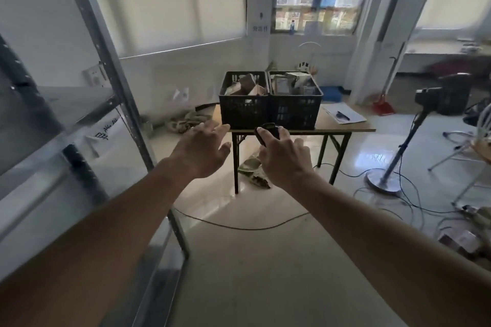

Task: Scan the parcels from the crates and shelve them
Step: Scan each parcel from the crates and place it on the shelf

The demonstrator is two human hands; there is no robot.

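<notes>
Two black plastic crates stand side by side on a small folding table [345, 129] across the room. The left crate [243, 111] holds several brown cardboard parcels [248, 86]. The right crate [296, 111] holds pale boxes and packets [297, 81]. My left hand [204, 150] stretches forward in the air with fingers spread and nothing in it. My right hand [285, 158] grips a small black handheld scanner [268, 133]. Both hands are well short of the table. A grey metal shelving rack [111, 66] rises close on my left.
A clipboard with paper and a pen [344, 114] lies on the table's right end. Black cables [239, 225] cross the tiled floor. A camera on a round-based stand [382, 180] is at the right, with chairs and clutter behind. Rags [255, 172] lie under the table.
</notes>
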